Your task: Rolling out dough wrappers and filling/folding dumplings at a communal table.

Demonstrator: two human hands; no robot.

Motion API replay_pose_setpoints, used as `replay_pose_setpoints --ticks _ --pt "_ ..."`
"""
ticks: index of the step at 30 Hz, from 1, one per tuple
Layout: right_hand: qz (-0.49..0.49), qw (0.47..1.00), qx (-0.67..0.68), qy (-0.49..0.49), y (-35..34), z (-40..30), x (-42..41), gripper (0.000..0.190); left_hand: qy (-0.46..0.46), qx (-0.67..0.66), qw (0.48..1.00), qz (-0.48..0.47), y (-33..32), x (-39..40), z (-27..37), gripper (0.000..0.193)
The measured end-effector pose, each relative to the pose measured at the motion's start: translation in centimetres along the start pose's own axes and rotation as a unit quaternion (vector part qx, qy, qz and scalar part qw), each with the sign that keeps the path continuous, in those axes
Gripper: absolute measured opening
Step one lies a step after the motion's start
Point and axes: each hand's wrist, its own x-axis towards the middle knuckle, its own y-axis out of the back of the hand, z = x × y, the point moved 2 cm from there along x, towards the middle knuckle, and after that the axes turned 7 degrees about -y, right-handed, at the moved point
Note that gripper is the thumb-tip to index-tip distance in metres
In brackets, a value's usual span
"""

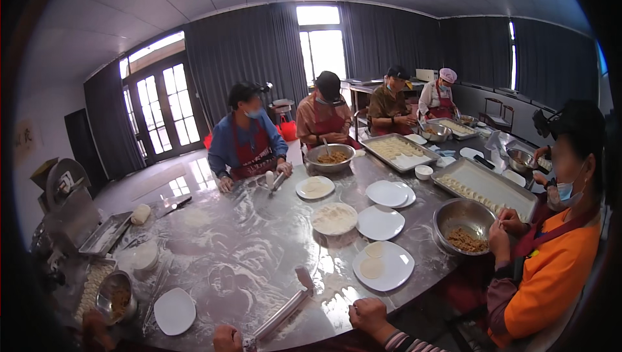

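Observation:
My left hand [227, 338] is curled at the table's near edge, beside the lower end of a metal rolling pin [282, 314]; whether it grips anything is unclear. A small upright piece [304, 278] stands at the pin's far end. To the right, my right hand [368, 314] rests closed at the steel table's edge, with nothing visible in it. Just beyond it, a white plate [396, 274] bears round dough wrappers [371, 267]. Flour [233, 274] is spread over the tabletop. Another white plate [175, 311] lies to the left.
A co-worker in orange [554, 279] sits at right by a bowl of filling [464, 228]. Several co-workers sit across, near trays of dumplings [396, 150]. A plate of flour [334, 219] stands mid-table. Another person's hand [95, 327] is at lower left, by a filling bowl [116, 298].

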Motion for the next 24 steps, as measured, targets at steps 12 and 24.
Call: replay_pose_setpoints --ticks 12,24 --pt "-0.014 1.0 0.009 0.014 0.7 -1.0 0.3 0.019 -0.151 0.062 0.986 -0.029 -0.7 -0.5 -1.0 0.013" --pt "0.018 1.0 -0.008 0.007 0.5 -1.1 0.0 0.021 -0.084 0.052 0.993 -0.057 1.1 0.8 1.1 0.014"
